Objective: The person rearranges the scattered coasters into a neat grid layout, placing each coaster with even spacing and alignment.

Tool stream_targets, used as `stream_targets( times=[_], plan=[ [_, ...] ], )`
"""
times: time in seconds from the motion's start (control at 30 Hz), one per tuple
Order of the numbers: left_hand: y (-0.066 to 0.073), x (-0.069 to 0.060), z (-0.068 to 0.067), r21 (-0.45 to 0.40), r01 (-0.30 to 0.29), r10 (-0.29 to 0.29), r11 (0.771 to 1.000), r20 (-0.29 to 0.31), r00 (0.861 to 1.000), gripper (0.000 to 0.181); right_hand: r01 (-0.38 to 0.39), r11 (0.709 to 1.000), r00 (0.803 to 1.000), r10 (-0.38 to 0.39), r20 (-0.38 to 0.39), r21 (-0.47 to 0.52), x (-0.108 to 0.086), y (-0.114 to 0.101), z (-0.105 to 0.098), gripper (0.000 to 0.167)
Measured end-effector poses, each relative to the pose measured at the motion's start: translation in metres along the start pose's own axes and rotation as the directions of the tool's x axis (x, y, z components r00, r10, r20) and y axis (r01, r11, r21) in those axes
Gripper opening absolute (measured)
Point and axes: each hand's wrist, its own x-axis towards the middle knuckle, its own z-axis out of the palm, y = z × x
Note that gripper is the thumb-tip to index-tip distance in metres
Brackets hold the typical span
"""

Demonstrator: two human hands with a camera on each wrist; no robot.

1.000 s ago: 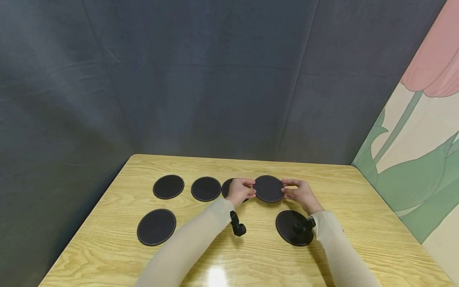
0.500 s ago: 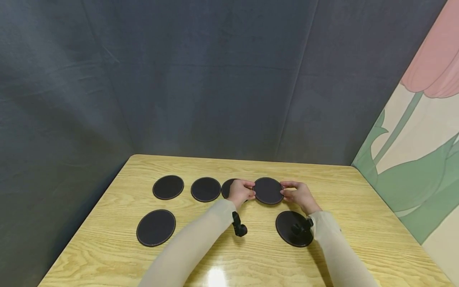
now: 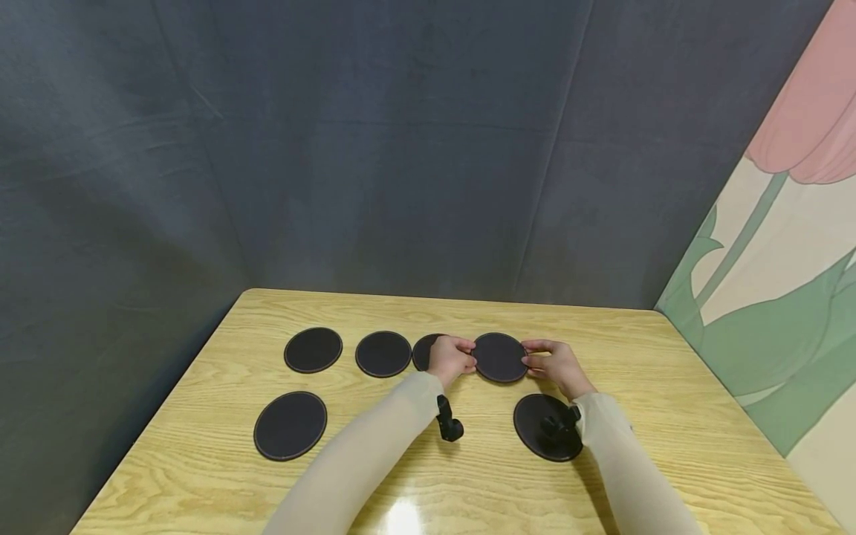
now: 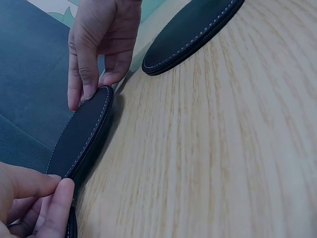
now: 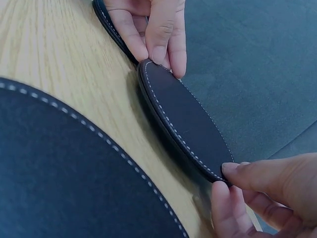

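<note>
A round dark coaster (image 3: pixel 499 358) with light stitching round its rim is held between both hands at the back of the table. My left hand (image 3: pixel 451 358) pinches its left edge between thumb and fingers. Across from it, my right hand (image 3: pixel 558 365) pinches the right edge. In the right wrist view the coaster (image 5: pixel 183 119) lies almost flat, with a dark shadow along its near underside; it appears just above the wood. Another coaster (image 3: pixel 423 352) sits under and behind the left hand, partly hidden. Below the right wrist lies one more coaster (image 3: pixel 538 427), partly covered by the wrist camera.
Two coasters, one in the middle (image 3: pixel 383 354) and one at far left (image 3: pixel 313 350), lie in the back row. A further coaster (image 3: pixel 290 426) lies nearer at left. The wooden table (image 3: pixel 468 483) ends at a dark curtain (image 3: pixel 401 148); a flower-painted panel (image 3: pixel 769 319) stands at right.
Both hands have brought the held coaster slightly down and toward the near left, keeping their pinch on its two edges. The other coasters stay in place.
</note>
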Motion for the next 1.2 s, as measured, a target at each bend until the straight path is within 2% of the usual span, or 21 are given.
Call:
stream_targets(
  times=[0.7, 1.2],
  plan=[
    [-0.0013, 0.0030, 0.0051, 0.089, -0.015, 0.017, 0.996, -0.031, 0.999, 0.031, -0.010, 1.000, 1.000, 0.010, 0.023, -0.008, 0.0021, 0.0011, 0.0007, 0.044],
    [0.0029, -0.0022, 0.0060, 0.124, -0.019, 0.025, 0.992, -0.052, 0.998, 0.032, -0.029, 1.000, 0.999, 0.029, 0.035, -0.009, 0.0016, -0.0010, 0.0015, 0.043]
  ],
)
